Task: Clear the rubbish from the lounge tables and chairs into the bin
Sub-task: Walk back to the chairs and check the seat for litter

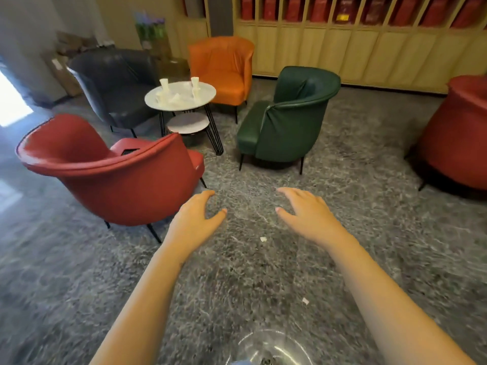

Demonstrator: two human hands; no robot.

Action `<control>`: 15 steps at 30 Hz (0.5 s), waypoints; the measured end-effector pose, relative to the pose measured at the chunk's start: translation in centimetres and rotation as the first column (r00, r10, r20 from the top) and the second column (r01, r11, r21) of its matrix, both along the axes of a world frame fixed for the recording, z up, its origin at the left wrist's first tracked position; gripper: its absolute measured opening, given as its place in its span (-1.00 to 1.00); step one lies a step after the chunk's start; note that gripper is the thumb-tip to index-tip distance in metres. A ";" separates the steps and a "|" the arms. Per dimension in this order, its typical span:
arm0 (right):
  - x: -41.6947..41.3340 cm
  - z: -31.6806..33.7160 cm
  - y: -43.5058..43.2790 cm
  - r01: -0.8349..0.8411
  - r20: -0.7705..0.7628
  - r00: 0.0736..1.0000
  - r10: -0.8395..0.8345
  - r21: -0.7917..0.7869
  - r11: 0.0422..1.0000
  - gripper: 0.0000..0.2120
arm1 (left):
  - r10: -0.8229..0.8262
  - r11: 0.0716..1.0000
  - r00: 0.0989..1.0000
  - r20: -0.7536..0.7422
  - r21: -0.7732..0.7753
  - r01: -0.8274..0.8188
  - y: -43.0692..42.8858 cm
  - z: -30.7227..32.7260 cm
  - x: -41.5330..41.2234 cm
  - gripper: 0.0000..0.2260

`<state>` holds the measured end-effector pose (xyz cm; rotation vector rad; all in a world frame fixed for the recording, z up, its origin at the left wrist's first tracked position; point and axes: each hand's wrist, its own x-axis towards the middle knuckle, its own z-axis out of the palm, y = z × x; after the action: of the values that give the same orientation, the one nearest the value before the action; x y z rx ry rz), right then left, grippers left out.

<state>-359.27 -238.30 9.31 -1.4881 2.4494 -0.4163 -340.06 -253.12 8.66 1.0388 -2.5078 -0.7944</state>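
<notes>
A round white table (205, 92) stands among the chairs at the upper middle, with several white paper cups (164, 85) and crumpled white scraps (176, 98) on it. Beneath it sits a smaller grey round table (187, 123). A dark flat object (129, 151) lies on the seat of the near red chair (105, 167). Two white scraps lie on the floor, one (263, 239) between my arms and one (305, 301) nearer me. My left hand (196, 219) and my right hand (305, 212) are stretched forward over the floor, fingers relaxed, holding nothing.
A dark grey chair (116, 80), an orange chair (224, 67) and a green chair (287, 122) ring the table. Another red chair (458, 133) stands at the right edge. A clear rounded thing (268, 349) shows at the bottom edge. Cardboard boxes (66, 64) stand at the back left.
</notes>
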 end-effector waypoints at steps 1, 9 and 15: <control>-2.2 0.5 -2.5 -0.010 0.000 1.000 0.010 0.008 1.000 -0.52 | 0.013 1.000 1.000 0.006 0.000 -0.013 -2.5 0.4 -2.2 -0.50; -17.7 -0.5 -23.6 -0.061 0.001 0.998 0.061 0.011 0.998 -0.51 | 0.084 0.996 0.996 -0.023 -0.021 -0.085 -22.8 -0.6 -16.9 -0.51; -28.7 -1.6 -41.9 -0.053 -0.014 0.998 0.053 -0.037 0.998 -0.53 | 0.112 0.993 0.991 -0.068 -0.026 -0.114 -40.3 -1.8 -27.1 -0.54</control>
<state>-387.94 -280.17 7.70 -1.5721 2.4190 -0.4450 -367.20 -293.40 6.89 1.1149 -2.3743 -0.7436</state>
